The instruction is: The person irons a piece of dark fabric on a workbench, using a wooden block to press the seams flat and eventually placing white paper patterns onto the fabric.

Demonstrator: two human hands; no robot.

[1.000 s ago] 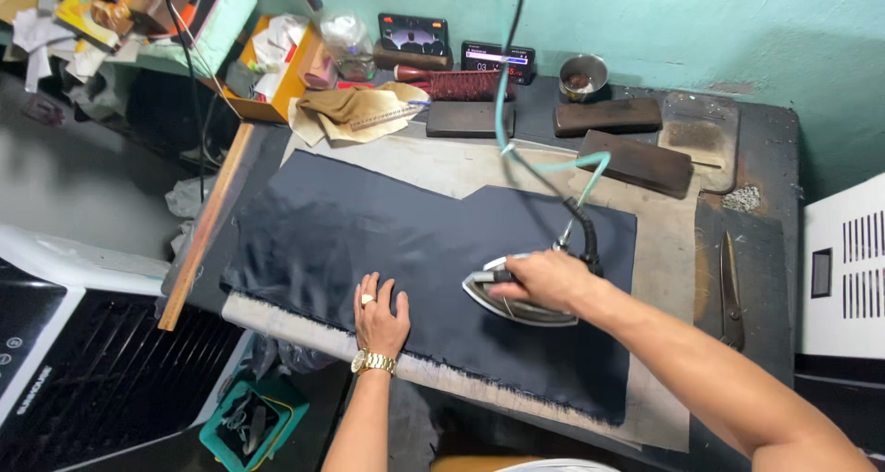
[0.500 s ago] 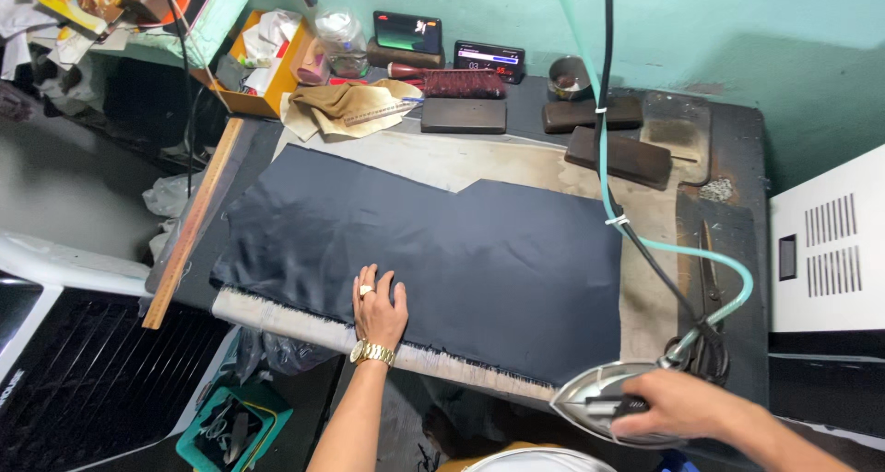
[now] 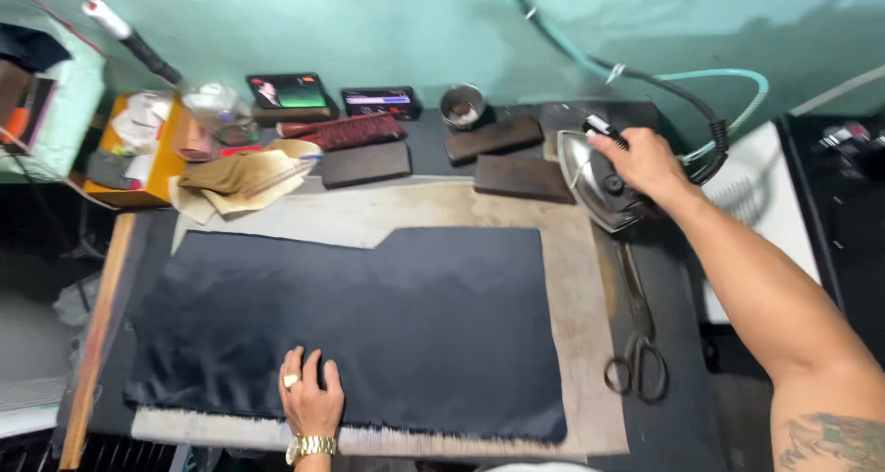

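A dark navy fabric piece lies flat on a beige pressing pad on the black table. My left hand, with a ring and a gold watch, rests flat on the fabric's near edge. My right hand grips the handle of a silver steam iron, held tilted at the table's far right, off the fabric. A black cord and a teal hose run from the iron up to the wall.
Black scissors lie right of the pad. Dark wooden blocks, a brush, a metal cup, folded tan cloth and two small screens line the back. A wooden ruler runs along the left edge.
My right hand carried the iron off the fabric, first to the near right corner, then up to the far right of the table. My left hand stayed on the fabric.
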